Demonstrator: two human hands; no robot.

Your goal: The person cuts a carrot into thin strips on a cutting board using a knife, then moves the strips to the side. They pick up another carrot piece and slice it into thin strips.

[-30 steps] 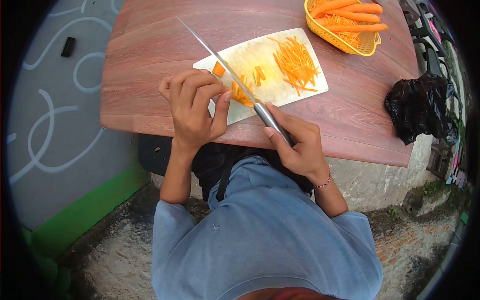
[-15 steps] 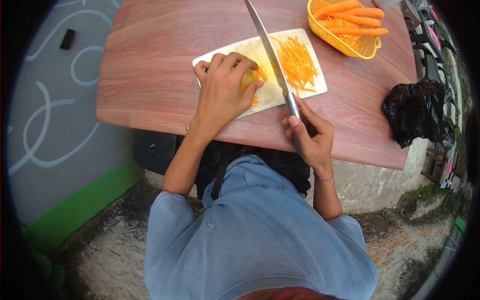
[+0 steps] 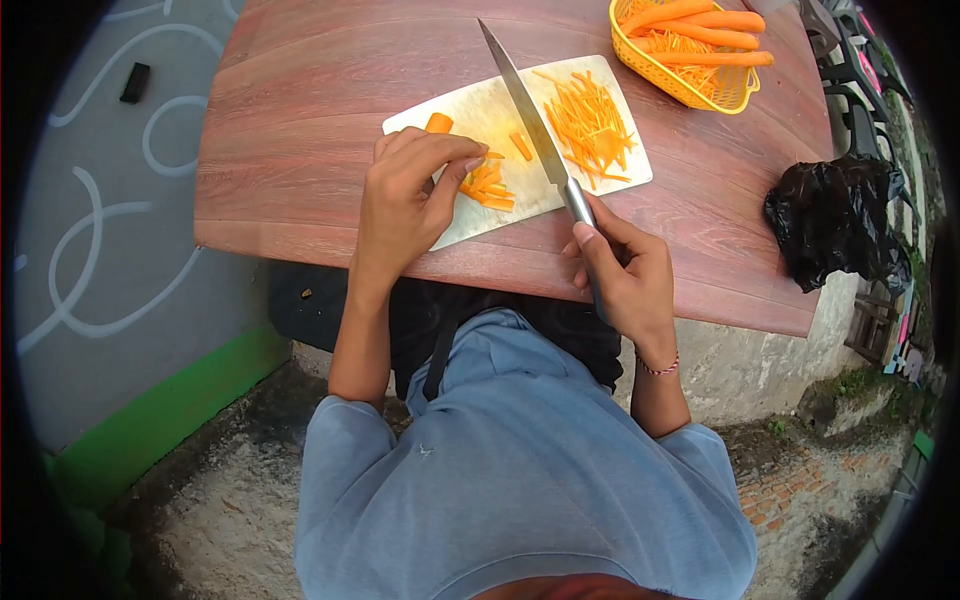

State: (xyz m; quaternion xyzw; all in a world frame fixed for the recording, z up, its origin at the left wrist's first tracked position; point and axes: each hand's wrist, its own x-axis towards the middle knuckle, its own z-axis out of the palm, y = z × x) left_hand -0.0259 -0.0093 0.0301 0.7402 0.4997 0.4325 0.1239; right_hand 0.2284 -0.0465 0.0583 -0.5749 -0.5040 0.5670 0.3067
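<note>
My right hand (image 3: 628, 270) is wrapped round the handle of a long knife (image 3: 537, 125), whose blade slants up and left over a white cutting board (image 3: 445, 235). At the board's left part, my left hand (image 3: 415, 195) has thumb and forefinger pinched at a small carrot piece, above several cut carrot sticks (image 3: 492, 190). A carrot chunk (image 3: 439, 123) lies just beyond its knuckles. One short stick (image 3: 520, 146) lies alone left of the blade. Right of the blade is a heap of thin carrot strips (image 3: 592, 125).
A yellow basket (image 3: 680, 88) with several whole carrots and shreds stands at the back right of the reddish wooden table (image 3: 300, 150). A black plastic bag (image 3: 835, 225) hangs at the right edge. Chairs are beyond it.
My left hand has moved left and slightly down, uncovering the carrot chunk and cut sticks. The knife has shifted slightly left and down with my right hand.
</note>
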